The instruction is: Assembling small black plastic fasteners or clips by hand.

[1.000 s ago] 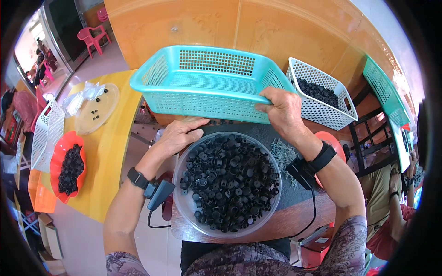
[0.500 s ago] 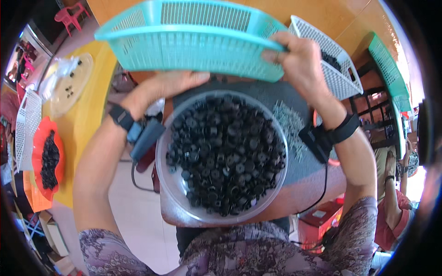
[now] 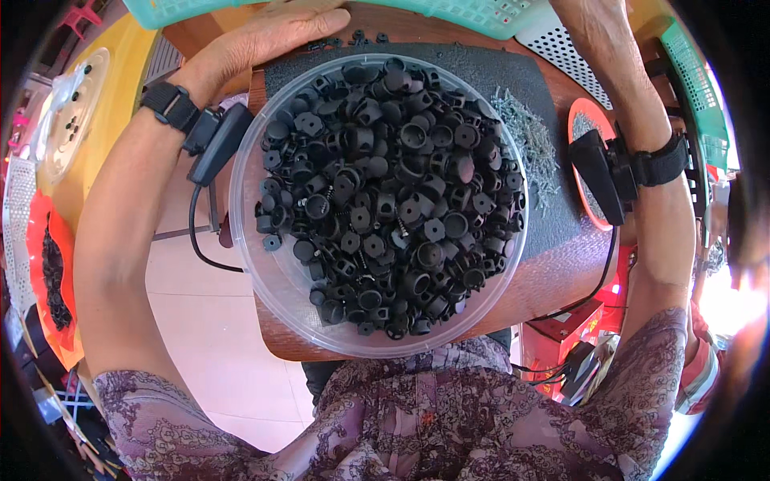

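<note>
Now noted teal perforated basket (image 3: 481,11) shifted to 12 o'clock and largely cropped since a second ago, leaving interior uncheckable, with left hand (image 3: 295,29) at 11 flat-fingered just beside it, gripping nothing visible, and right hand (image 3: 592,18) at 1, hold indeterminable, beyond tub (image 3: 241,184) of black caps (image 3: 387,192).

Showing a brown wooden desk (image 3: 553,276) with a rounded near-left corner, and revealing pale pink floor tiles (image 3: 216,341) below it on the left. Including a yellow desk (image 3: 120,84) farther left and a pink chair (image 3: 77,15) at upper left. Glaring with white light (image 3: 734,301) at right.
</note>
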Action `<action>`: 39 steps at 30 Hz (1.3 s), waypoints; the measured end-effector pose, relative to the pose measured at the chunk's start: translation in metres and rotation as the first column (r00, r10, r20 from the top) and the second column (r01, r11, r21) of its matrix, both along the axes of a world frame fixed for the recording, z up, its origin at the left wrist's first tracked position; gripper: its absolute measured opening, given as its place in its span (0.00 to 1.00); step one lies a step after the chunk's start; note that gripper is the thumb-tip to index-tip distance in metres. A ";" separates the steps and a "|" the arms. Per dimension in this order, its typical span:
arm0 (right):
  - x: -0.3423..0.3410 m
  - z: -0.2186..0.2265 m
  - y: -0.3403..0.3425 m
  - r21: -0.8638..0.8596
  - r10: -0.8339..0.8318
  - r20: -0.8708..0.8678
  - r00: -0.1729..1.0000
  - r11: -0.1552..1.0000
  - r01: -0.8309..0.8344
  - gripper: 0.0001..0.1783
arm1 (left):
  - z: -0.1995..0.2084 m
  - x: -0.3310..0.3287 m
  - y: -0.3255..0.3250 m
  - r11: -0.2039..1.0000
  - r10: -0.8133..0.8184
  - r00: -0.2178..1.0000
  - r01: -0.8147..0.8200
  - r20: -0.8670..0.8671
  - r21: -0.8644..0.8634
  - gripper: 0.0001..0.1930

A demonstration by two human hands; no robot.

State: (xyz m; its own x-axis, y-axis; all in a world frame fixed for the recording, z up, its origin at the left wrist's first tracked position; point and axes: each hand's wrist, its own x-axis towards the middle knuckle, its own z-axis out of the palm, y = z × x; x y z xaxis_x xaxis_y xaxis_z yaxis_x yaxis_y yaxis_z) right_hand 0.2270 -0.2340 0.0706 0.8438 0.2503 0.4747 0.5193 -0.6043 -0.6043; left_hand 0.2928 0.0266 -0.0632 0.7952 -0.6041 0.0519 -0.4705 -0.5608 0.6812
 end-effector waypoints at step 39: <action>-0.022 -0.011 0.017 -0.197 0.005 0.145 0.989 0.980 0.024 0.07 | 0.018 -0.030 -0.018 0.946 -0.319 0.945 0.314 -0.073 -0.076 0.37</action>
